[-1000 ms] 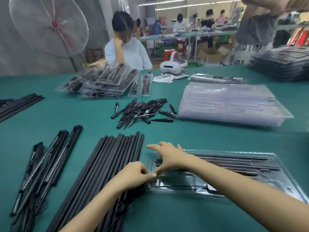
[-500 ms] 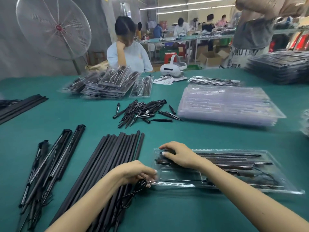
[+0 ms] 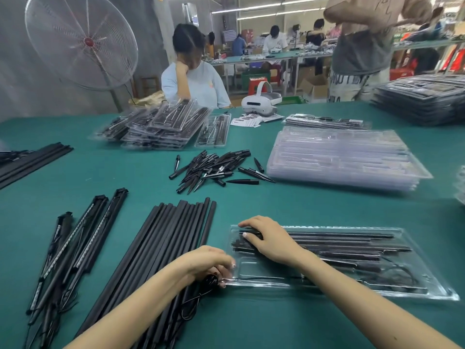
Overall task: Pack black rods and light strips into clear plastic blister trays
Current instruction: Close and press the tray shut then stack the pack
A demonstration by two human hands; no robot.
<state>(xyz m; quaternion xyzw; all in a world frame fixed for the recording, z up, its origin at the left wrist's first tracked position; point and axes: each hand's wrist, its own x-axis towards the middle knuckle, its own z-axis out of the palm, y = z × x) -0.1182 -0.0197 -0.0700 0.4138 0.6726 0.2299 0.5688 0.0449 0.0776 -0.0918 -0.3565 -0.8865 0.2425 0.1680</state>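
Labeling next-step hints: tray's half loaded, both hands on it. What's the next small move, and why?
Probably tuck the wire into the tray. The left hand pinches it at the tray's near-left corner, loops trailing outside over the loose rods, while the right hand presses the packed pieces flat.

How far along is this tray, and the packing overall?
Done: filled trays piled across the table. In hand: right hand presses rods into the open tray; left hand pinches a black wire at its corner. Left: loose rods, light strips, empty trays.
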